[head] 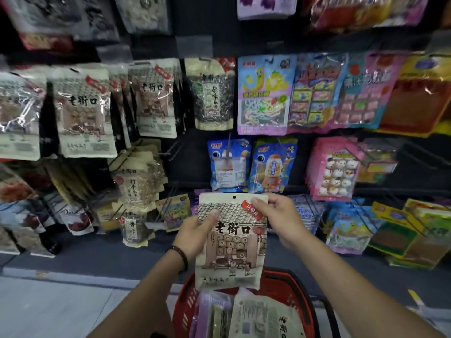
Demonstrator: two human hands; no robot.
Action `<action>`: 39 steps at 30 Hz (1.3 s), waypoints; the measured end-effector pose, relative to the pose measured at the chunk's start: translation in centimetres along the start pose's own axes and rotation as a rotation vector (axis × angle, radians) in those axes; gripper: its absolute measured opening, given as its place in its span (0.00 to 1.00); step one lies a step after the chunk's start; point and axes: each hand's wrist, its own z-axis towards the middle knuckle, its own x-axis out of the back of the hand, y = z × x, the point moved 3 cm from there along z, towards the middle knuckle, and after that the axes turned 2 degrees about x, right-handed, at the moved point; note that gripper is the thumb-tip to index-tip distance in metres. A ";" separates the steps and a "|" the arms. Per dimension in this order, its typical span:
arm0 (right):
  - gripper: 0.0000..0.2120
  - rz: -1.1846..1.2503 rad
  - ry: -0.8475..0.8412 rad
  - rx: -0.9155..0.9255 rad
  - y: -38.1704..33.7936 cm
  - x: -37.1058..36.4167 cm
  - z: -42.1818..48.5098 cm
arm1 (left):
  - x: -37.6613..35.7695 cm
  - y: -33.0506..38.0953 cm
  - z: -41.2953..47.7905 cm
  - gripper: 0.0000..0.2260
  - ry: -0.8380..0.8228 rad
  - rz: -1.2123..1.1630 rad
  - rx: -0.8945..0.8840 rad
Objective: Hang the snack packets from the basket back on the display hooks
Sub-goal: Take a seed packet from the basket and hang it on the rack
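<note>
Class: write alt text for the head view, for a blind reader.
The left hand and right hand hold a beige snack packet upright above a red basket holding more packets, before a wall of hanging packets.

Two hands (195, 231) (284, 223), one basket (291, 282), many packets (231, 254)

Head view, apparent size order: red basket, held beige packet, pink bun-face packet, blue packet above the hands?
1. red basket, cropped by frame.
2. held beige packet, near camera, so inflated.
3. pink bun-face packet and blue packet: look alike, unranked.
</note>
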 end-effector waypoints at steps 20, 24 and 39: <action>0.06 0.001 -0.130 0.251 -15.9 -12.0 7.9 | 15.0 13.7 5.4 0.22 0.325 -0.223 -0.147; 0.01 -0.032 -0.135 0.312 -19.9 -16.8 10.7 | 19.8 16.0 7.7 0.40 0.398 -0.208 -0.181; 0.05 -0.060 -0.089 0.319 -25.1 -26.6 21.8 | 28.3 18.7 17.7 0.39 0.471 -0.227 -0.114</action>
